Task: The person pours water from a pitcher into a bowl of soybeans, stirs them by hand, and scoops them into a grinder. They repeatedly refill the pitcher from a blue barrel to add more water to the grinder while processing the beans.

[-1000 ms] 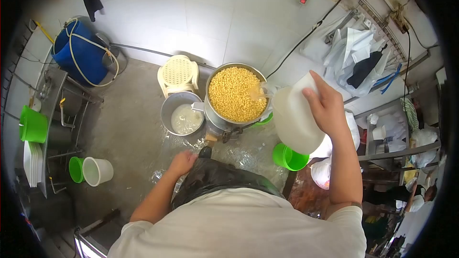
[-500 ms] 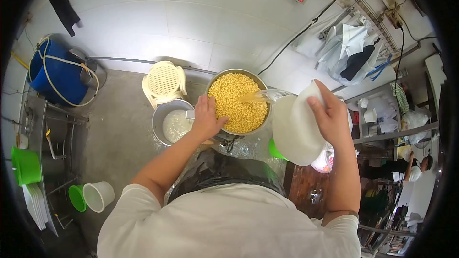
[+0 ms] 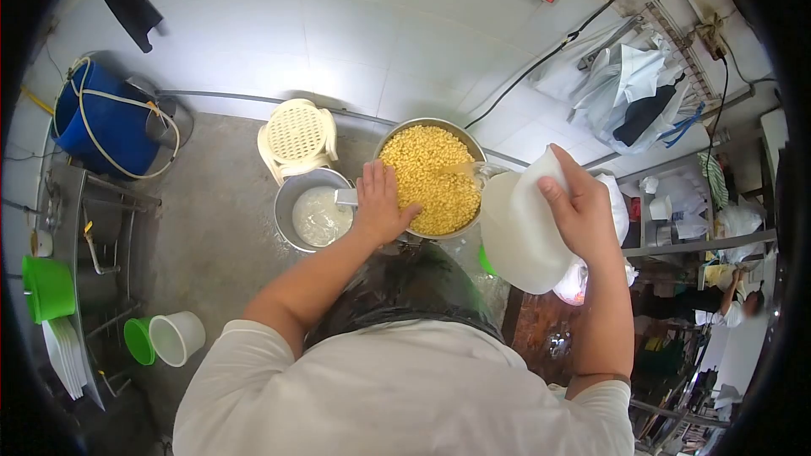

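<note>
My left hand (image 3: 384,205) lies flat with its fingers stretched out at the left edge of a round metal bowl (image 3: 465,134) and its yellow, bean-like kernels (image 3: 429,171). In my right hand (image 3: 585,215) is a translucent white bucket (image 3: 525,232), gripped near its rim and tipped toward the bowl. From its mouth a small stream of clear water (image 3: 483,171) runs onto the kernels. Left of the bowl stands a metal pot (image 3: 285,224) with whitish, frothy liquid (image 3: 323,215) inside. A pale spout (image 3: 346,196) juts over the pot beside my left hand.
A cream plastic stool (image 3: 296,133) stands behind the pot by the tiled wall. At far left are a blue barrel (image 3: 110,135) with a hose and a metal rack (image 3: 97,228). Shelves (image 3: 676,247) line the right side. Another person (image 3: 731,304) is at the far right.
The water stream from the bucket has become thinner and shorter. The whole view has shifted slightly; both hands keep about the same places around the bowl.
</note>
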Action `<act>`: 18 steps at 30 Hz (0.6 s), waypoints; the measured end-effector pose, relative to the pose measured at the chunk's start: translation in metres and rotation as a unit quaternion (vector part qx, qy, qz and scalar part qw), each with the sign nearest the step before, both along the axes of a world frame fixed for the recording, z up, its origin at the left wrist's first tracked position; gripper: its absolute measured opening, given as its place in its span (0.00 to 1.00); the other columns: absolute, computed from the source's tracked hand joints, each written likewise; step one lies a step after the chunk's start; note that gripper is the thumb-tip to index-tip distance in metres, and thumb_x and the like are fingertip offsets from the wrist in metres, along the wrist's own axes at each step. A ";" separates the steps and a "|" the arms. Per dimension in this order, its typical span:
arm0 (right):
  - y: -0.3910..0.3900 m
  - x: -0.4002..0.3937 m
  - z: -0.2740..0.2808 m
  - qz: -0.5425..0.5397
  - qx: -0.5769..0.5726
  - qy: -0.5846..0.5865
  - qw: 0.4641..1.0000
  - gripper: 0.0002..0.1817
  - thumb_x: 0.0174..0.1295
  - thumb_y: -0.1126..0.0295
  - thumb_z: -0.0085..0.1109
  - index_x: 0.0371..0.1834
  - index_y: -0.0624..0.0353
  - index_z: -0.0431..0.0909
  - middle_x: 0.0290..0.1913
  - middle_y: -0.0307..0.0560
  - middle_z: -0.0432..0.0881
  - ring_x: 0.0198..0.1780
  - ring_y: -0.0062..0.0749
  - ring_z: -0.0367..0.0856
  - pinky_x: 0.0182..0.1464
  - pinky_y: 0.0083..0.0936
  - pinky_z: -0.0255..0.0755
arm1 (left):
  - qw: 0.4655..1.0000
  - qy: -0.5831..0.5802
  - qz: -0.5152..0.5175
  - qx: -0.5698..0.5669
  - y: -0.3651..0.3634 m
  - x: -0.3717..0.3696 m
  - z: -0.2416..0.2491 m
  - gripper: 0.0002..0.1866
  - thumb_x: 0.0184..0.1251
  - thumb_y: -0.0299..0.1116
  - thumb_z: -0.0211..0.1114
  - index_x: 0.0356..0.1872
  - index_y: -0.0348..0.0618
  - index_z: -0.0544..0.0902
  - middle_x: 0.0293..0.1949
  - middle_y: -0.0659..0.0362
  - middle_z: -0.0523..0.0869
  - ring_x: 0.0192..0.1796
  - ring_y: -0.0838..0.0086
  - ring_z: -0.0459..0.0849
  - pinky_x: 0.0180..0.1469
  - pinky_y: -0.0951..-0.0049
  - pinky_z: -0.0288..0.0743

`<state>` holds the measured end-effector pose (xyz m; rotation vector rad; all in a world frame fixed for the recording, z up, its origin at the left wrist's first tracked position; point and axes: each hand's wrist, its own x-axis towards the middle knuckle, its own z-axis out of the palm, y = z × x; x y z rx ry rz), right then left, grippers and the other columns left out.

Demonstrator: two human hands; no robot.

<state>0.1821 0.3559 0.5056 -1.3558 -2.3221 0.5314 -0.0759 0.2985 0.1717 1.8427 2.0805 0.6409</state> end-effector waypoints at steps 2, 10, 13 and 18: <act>0.003 0.001 -0.006 0.007 0.008 0.010 1.000 0.31 0.75 0.61 0.69 0.74 0.70 0.77 0.50 0.68 0.91 0.44 0.37 0.90 0.53 0.32 0.82 | 1.000 -0.001 -0.003 0.017 0.000 0.000 0.000 0.59 0.74 0.68 0.62 0.84 0.24 0.51 0.86 0.27 0.45 0.88 0.30 0.38 0.85 0.34 0.38; 0.003 0.000 -0.005 0.004 -0.030 0.012 0.999 0.31 0.75 0.62 0.70 0.74 0.69 0.77 0.47 0.67 0.91 0.41 0.36 0.90 0.50 0.32 0.82 | 1.000 -0.013 0.011 0.012 -0.001 0.002 0.006 0.57 0.74 0.64 0.64 0.84 0.24 0.54 0.86 0.28 0.46 0.88 0.32 0.39 0.85 0.34 0.40; 0.002 -0.001 -0.003 0.019 0.000 0.003 1.000 0.30 0.75 0.62 0.70 0.74 0.69 0.77 0.47 0.67 0.91 0.40 0.35 0.89 0.49 0.31 0.83 | 1.000 -0.009 0.015 0.018 -0.002 0.002 0.004 0.56 0.74 0.64 0.64 0.83 0.24 0.55 0.86 0.29 0.47 0.88 0.32 0.40 0.85 0.34 0.41; 0.003 -0.002 -0.003 0.021 0.003 0.009 1.000 0.30 0.74 0.62 0.70 0.74 0.69 0.77 0.48 0.69 0.91 0.41 0.37 0.90 0.50 0.32 0.83 | 0.999 -0.007 0.020 0.025 -0.002 0.002 0.000 0.55 0.74 0.64 0.64 0.83 0.24 0.56 0.86 0.29 0.48 0.88 0.32 0.41 0.85 0.34 0.41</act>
